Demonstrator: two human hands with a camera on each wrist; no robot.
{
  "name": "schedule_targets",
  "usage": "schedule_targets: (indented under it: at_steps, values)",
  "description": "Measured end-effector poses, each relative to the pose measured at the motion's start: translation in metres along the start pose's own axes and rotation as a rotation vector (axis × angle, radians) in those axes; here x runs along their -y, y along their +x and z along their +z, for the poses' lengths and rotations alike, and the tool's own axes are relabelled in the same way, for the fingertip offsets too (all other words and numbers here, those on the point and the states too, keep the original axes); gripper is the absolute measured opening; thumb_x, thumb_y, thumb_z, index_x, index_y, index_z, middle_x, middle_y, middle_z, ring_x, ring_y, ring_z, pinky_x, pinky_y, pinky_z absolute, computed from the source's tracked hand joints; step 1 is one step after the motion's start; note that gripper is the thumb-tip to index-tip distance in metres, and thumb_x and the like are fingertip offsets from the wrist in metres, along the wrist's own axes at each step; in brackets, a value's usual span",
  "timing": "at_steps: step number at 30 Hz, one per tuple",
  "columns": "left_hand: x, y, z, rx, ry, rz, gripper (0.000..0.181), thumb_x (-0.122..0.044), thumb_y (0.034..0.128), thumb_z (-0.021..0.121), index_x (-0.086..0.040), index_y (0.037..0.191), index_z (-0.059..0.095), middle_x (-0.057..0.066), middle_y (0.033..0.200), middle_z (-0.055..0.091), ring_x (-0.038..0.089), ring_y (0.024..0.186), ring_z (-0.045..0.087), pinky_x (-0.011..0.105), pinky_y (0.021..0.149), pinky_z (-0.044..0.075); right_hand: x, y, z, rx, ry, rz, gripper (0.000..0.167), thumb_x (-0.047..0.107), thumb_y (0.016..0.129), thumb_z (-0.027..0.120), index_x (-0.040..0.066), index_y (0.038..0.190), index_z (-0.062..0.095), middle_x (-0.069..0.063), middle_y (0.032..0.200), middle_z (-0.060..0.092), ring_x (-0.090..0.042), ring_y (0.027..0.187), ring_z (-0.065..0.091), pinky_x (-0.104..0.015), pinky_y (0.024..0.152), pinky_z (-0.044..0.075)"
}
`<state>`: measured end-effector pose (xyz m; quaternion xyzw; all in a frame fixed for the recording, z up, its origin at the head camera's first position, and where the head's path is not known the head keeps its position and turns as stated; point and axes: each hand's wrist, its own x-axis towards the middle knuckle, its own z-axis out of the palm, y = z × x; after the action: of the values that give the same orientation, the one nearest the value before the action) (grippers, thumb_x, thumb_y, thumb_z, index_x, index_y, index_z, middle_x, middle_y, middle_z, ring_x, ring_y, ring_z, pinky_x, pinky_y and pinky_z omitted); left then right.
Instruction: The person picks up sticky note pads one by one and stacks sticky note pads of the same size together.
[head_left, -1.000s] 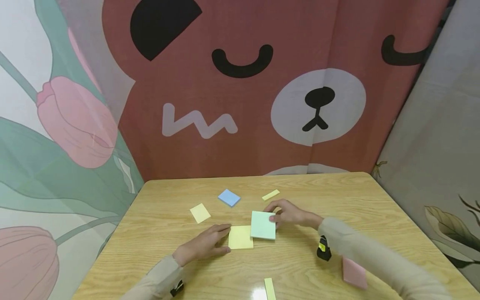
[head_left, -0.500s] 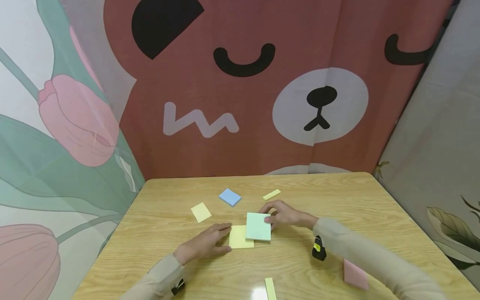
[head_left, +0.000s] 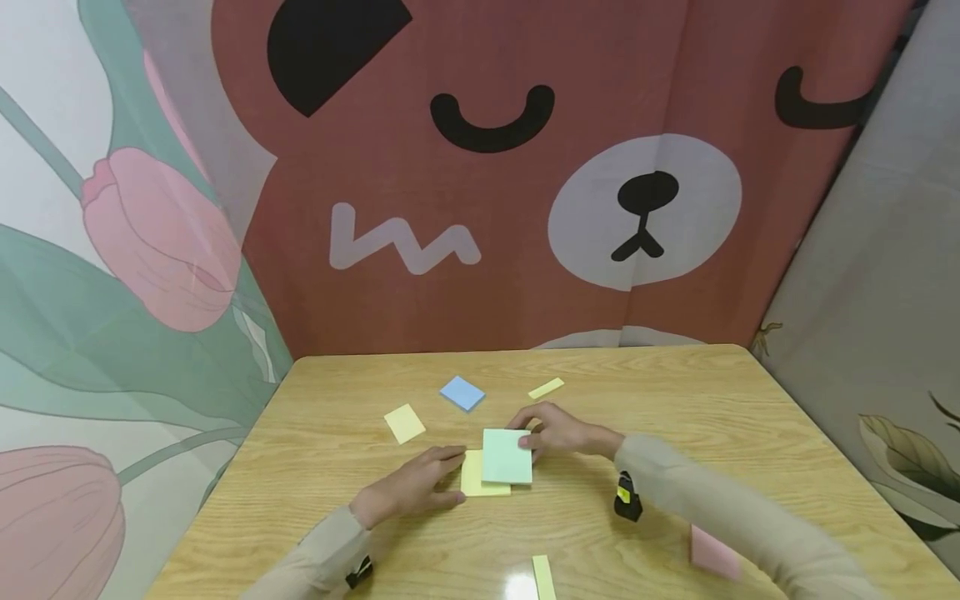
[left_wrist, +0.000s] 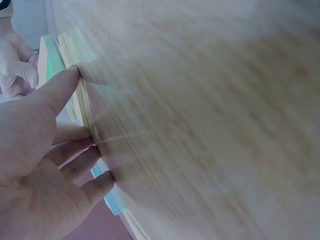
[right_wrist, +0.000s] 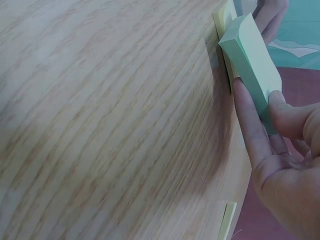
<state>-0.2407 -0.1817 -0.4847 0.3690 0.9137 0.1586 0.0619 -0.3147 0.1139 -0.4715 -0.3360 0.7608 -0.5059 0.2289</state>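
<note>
My right hand (head_left: 558,431) pinches a mint-green sticky note pad (head_left: 506,457) at its right edge, thumb on top and fingers beneath. The green pad (right_wrist: 257,65) is tilted and overlaps a square yellow sticky note pad (head_left: 472,479) that lies on the table. Whether the two pads touch is hard to tell. At the yellow pad's left side, my left hand (head_left: 416,483) rests with its fingers extended. In the left wrist view, the left hand's (left_wrist: 45,145) thumb and fingertips meet the tabletop along the yellow pad's edge.
On the wooden table (head_left: 337,533), a blue sticky note pad (head_left: 462,393) and a pale yellow square pad (head_left: 405,423) lie farther back. Narrow yellow strips (head_left: 546,388) (head_left: 543,577) lie behind and in front. A pink pad (head_left: 712,552) is partly under the right sleeve.
The right hand has carried the green pad leftward, from the yellow pad's right edge to over most of it. The left hand has stayed beside the yellow pad.
</note>
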Motion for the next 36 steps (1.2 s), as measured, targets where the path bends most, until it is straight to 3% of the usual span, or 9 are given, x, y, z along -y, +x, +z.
schedule_targets:
  at_steps: [12, 16, 22, 29, 36]
  values:
    - [-0.003, 0.002, -0.001, -0.023, -0.005, 0.002, 0.063, -0.032, 0.0974, 0.065, 0.011, 0.140, 0.047, 0.024, 0.148, 0.042, 0.039, 0.135, 0.040, 0.050, 0.109, 0.036, -0.002, 0.008, 0.008, 0.013, 0.008, 0.015, 0.023, -0.003, 0.097, 0.059, -0.008, 0.119, 0.062, -0.017, 0.107, 0.060, -0.027, 0.087, 0.068, -0.045, 0.072, 0.059]
    - [-0.004, 0.003, -0.002, -0.023, -0.002, 0.004, 0.064, -0.032, 0.0970, 0.065, 0.010, 0.140, 0.046, 0.024, 0.148, 0.042, 0.038, 0.135, 0.040, 0.050, 0.109, 0.036, -0.001, 0.009, 0.010, 0.015, -0.041, 0.013, 0.027, -0.001, 0.097, 0.060, -0.008, 0.123, 0.060, -0.018, 0.110, 0.060, -0.026, 0.086, 0.068, -0.042, 0.071, 0.060]
    - [-0.003, 0.004, 0.000, -0.015, 0.001, -0.002, 0.064, -0.031, 0.0964, 0.066, 0.010, 0.141, 0.046, 0.023, 0.149, 0.041, 0.039, 0.135, 0.040, 0.050, 0.110, 0.035, 0.004, 0.009, 0.014, 0.006, -0.247, -0.024, 0.047, 0.011, 0.091, 0.073, -0.008, 0.130, 0.057, -0.017, 0.122, 0.061, -0.017, 0.088, 0.063, -0.028, 0.072, 0.054]
    - [-0.001, 0.003, 0.001, -0.020, 0.000, -0.006, 0.065, -0.031, 0.0964, 0.066, 0.011, 0.141, 0.044, 0.024, 0.149, 0.040, 0.039, 0.135, 0.040, 0.049, 0.109, 0.036, 0.011, 0.007, 0.025, 0.097, -0.194, 0.014, 0.075, 0.006, 0.078, 0.085, -0.009, 0.140, 0.046, -0.018, 0.120, 0.051, -0.024, 0.092, 0.066, -0.029, 0.077, 0.057]
    - [0.000, 0.001, 0.002, -0.030, -0.003, -0.005, 0.067, -0.030, 0.0960, 0.067, 0.013, 0.141, 0.043, 0.025, 0.149, 0.040, 0.040, 0.135, 0.040, 0.050, 0.109, 0.036, 0.012, 0.004, 0.032, 0.108, -0.366, -0.012, 0.090, 0.009, 0.071, 0.090, -0.005, 0.144, 0.041, -0.011, 0.124, 0.043, -0.021, 0.104, 0.053, -0.028, 0.087, 0.053]
